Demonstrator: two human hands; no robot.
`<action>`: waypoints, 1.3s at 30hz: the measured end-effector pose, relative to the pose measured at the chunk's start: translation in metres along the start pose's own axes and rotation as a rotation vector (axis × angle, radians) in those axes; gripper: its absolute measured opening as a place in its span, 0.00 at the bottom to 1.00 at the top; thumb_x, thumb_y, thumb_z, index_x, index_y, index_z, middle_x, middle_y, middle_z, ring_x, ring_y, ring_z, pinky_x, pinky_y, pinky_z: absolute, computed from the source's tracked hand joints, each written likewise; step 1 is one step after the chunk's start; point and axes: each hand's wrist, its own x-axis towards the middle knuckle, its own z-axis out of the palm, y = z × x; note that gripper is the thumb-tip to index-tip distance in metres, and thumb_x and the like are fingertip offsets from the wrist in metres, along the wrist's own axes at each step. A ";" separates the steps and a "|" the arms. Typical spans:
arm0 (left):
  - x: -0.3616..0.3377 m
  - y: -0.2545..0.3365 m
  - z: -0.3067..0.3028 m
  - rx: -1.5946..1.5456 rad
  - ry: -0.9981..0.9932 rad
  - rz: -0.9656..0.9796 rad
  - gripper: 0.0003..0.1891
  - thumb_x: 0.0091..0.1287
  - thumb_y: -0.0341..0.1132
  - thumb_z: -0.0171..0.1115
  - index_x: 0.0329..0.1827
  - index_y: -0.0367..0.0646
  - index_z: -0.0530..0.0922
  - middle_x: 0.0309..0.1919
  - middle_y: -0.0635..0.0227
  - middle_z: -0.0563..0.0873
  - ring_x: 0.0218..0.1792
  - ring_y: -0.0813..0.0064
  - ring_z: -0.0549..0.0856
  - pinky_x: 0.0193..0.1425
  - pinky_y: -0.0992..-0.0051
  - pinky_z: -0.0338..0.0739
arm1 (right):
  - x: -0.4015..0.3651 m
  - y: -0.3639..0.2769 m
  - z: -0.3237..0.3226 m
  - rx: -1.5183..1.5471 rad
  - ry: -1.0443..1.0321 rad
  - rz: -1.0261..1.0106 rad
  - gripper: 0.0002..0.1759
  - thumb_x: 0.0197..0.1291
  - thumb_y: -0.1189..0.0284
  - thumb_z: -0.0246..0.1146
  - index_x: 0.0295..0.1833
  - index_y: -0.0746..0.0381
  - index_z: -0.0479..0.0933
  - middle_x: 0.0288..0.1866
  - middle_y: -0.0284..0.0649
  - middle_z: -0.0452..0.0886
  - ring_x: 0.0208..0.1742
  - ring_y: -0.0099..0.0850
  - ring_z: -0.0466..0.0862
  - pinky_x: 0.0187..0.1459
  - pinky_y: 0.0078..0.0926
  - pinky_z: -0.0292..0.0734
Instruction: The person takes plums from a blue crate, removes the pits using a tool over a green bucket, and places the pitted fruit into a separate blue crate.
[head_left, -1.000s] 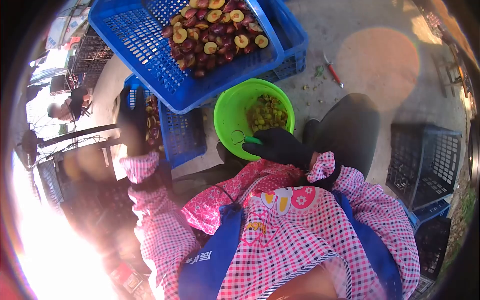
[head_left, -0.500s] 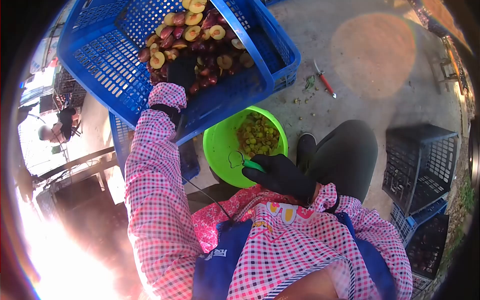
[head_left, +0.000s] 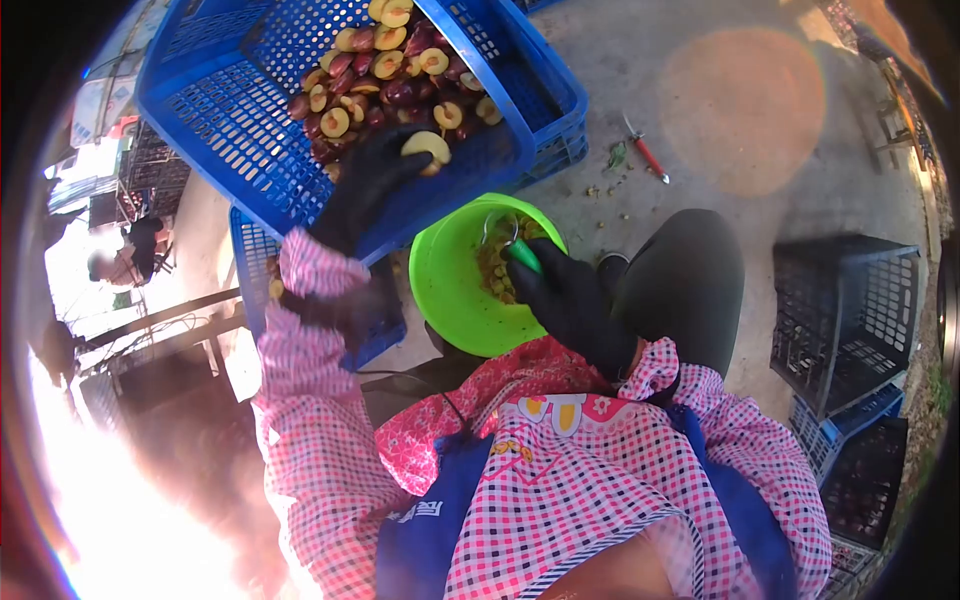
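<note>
My left hand [head_left: 375, 180], in a black glove, is closed on a halved fruit [head_left: 427, 148] with its pale cut face showing, over the near side of the tilted blue crate [head_left: 230, 135]. Many red-skinned fruit halves [head_left: 390, 90] lie in that crate. My right hand [head_left: 570, 300], also gloved in black, grips the green handle of a wire-loop tool [head_left: 522, 255]. The tool's loop is over the bright green bucket [head_left: 440, 270], which holds small yellowish-green pieces [head_left: 495, 270] partly hidden by my hand.
Red-handled pruning shears [head_left: 648, 155] lie on the concrete floor beside a leaf and small scraps. Black crates [head_left: 845, 320] stand at the right on a blue one. Another blue crate [head_left: 250, 250] is under the tilted one. A person [head_left: 135, 250] sits far left.
My left hand has drawn back toward the crate's near side and now holds a fruit half. My right hand has moved the tool up and to the right over the bucket.
</note>
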 end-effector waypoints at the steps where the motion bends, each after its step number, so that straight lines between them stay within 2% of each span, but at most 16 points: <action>1: -0.018 0.008 0.009 -0.149 -0.042 0.095 0.20 0.67 0.42 0.62 0.54 0.37 0.76 0.37 0.68 0.83 0.37 0.76 0.82 0.37 0.73 0.78 | 0.001 -0.002 -0.001 0.005 -0.005 -0.002 0.22 0.66 0.54 0.60 0.54 0.61 0.76 0.40 0.52 0.84 0.43 0.48 0.85 0.44 0.41 0.78; 2: -0.034 0.006 0.017 -0.147 -0.038 0.088 0.20 0.67 0.42 0.62 0.54 0.37 0.76 0.37 0.68 0.83 0.37 0.76 0.82 0.37 0.73 0.78 | 0.001 -0.006 -0.002 0.098 -0.024 0.002 0.22 0.66 0.55 0.60 0.53 0.62 0.76 0.39 0.52 0.84 0.42 0.48 0.85 0.43 0.41 0.78; 4: -0.064 0.000 0.034 -0.416 0.048 -0.207 0.20 0.73 0.48 0.55 0.54 0.41 0.80 0.42 0.67 0.85 0.34 0.79 0.84 0.30 0.78 0.78 | -0.001 -0.006 -0.001 0.194 -0.051 0.011 0.21 0.66 0.56 0.61 0.53 0.62 0.77 0.38 0.51 0.84 0.40 0.48 0.85 0.42 0.41 0.78; 9: -0.107 0.017 0.074 -0.568 0.074 -0.255 0.29 0.74 0.60 0.46 0.49 0.41 0.81 0.34 0.68 0.85 0.28 0.80 0.82 0.25 0.81 0.76 | -0.009 0.008 0.010 0.008 -0.140 -0.206 0.18 0.67 0.58 0.60 0.47 0.63 0.78 0.35 0.52 0.83 0.36 0.50 0.85 0.38 0.41 0.78; 12: -0.112 -0.001 0.086 -0.466 0.115 -0.216 0.34 0.74 0.64 0.41 0.46 0.40 0.82 0.30 0.67 0.85 0.22 0.80 0.81 0.23 0.82 0.74 | -0.011 0.005 0.009 0.079 -0.219 -0.037 0.18 0.67 0.58 0.60 0.45 0.64 0.78 0.34 0.52 0.83 0.35 0.49 0.84 0.36 0.42 0.77; 15: -0.110 -0.002 0.093 -0.548 0.324 -0.168 0.36 0.74 0.65 0.38 0.43 0.39 0.82 0.27 0.66 0.85 0.18 0.80 0.79 0.20 0.82 0.71 | -0.012 -0.005 0.003 0.054 -0.219 -0.154 0.18 0.66 0.59 0.61 0.43 0.65 0.79 0.30 0.52 0.82 0.33 0.50 0.84 0.34 0.42 0.76; 18: -0.110 -0.004 0.087 -0.225 0.186 -0.130 0.37 0.73 0.67 0.36 0.53 0.40 0.78 0.37 0.64 0.86 0.29 0.72 0.84 0.33 0.79 0.79 | -0.014 0.001 0.013 0.134 -0.077 -0.187 0.17 0.65 0.60 0.62 0.41 0.65 0.79 0.27 0.52 0.80 0.30 0.50 0.83 0.32 0.43 0.75; 20: -0.112 0.005 0.089 -0.502 0.202 -0.306 0.39 0.72 0.68 0.34 0.50 0.39 0.79 0.36 0.63 0.86 0.34 0.70 0.85 0.38 0.76 0.81 | -0.014 0.002 0.014 0.125 -0.081 -0.205 0.17 0.65 0.60 0.62 0.40 0.65 0.79 0.26 0.52 0.80 0.29 0.51 0.82 0.31 0.43 0.75; 25: -0.104 -0.008 0.093 -0.755 0.187 -0.360 0.42 0.71 0.70 0.31 0.46 0.36 0.80 0.34 0.61 0.86 0.37 0.70 0.85 0.41 0.73 0.82 | -0.009 0.010 0.019 -0.024 -0.064 -0.389 0.17 0.65 0.59 0.62 0.39 0.64 0.79 0.25 0.52 0.80 0.27 0.52 0.81 0.30 0.44 0.74; 28: -0.102 -0.005 0.097 -0.721 0.209 -0.339 0.43 0.72 0.70 0.31 0.41 0.35 0.81 0.32 0.60 0.85 0.36 0.70 0.85 0.40 0.72 0.81 | -0.009 0.006 0.016 0.091 -0.203 -0.120 0.19 0.66 0.57 0.61 0.37 0.65 0.79 0.26 0.54 0.80 0.28 0.51 0.81 0.30 0.42 0.74; 30: -0.098 -0.008 0.097 -0.632 0.201 -0.309 0.43 0.72 0.70 0.31 0.38 0.35 0.81 0.30 0.60 0.85 0.34 0.69 0.85 0.39 0.72 0.81 | -0.003 0.008 0.013 0.129 -0.379 0.038 0.17 0.70 0.60 0.58 0.44 0.65 0.79 0.22 0.34 0.76 0.23 0.21 0.74 0.27 0.25 0.70; 33: -0.096 -0.016 0.097 -0.296 0.207 -0.104 0.42 0.73 0.68 0.31 0.32 0.35 0.81 0.27 0.59 0.85 0.29 0.69 0.84 0.38 0.73 0.80 | -0.001 0.000 0.003 0.271 -0.501 0.259 0.19 0.70 0.59 0.57 0.43 0.66 0.79 0.23 0.31 0.75 0.23 0.18 0.72 0.26 0.22 0.68; 34: -0.095 -0.013 0.095 -0.349 0.160 -0.150 0.42 0.73 0.68 0.31 0.32 0.35 0.81 0.27 0.59 0.84 0.27 0.69 0.84 0.38 0.73 0.80 | -0.001 0.000 0.002 0.273 -0.500 0.258 0.19 0.70 0.59 0.57 0.43 0.66 0.79 0.23 0.31 0.75 0.23 0.18 0.72 0.26 0.22 0.68; 36: -0.093 -0.009 0.092 -0.401 0.111 -0.194 0.42 0.73 0.67 0.32 0.31 0.34 0.81 0.26 0.59 0.84 0.26 0.69 0.83 0.38 0.74 0.80 | -0.001 0.001 -0.001 0.266 -0.534 0.251 0.24 0.67 0.52 0.57 0.40 0.64 0.80 0.31 0.49 0.84 0.30 0.43 0.85 0.32 0.35 0.76; 37: -0.092 -0.007 0.091 -0.455 0.083 -0.239 0.42 0.74 0.67 0.31 0.32 0.34 0.81 0.26 0.59 0.84 0.27 0.69 0.83 0.38 0.74 0.80 | -0.002 0.005 0.004 0.267 -0.532 0.251 0.24 0.67 0.52 0.57 0.40 0.64 0.80 0.31 0.49 0.84 0.30 0.43 0.85 0.32 0.35 0.76; 39: -0.092 -0.001 0.093 -0.508 0.054 -0.285 0.42 0.74 0.67 0.30 0.32 0.34 0.80 0.26 0.59 0.84 0.28 0.70 0.83 0.38 0.74 0.80 | -0.005 0.012 0.019 0.134 -0.267 -0.065 0.21 0.68 0.54 0.57 0.41 0.64 0.80 0.29 0.49 0.83 0.29 0.42 0.84 0.31 0.35 0.76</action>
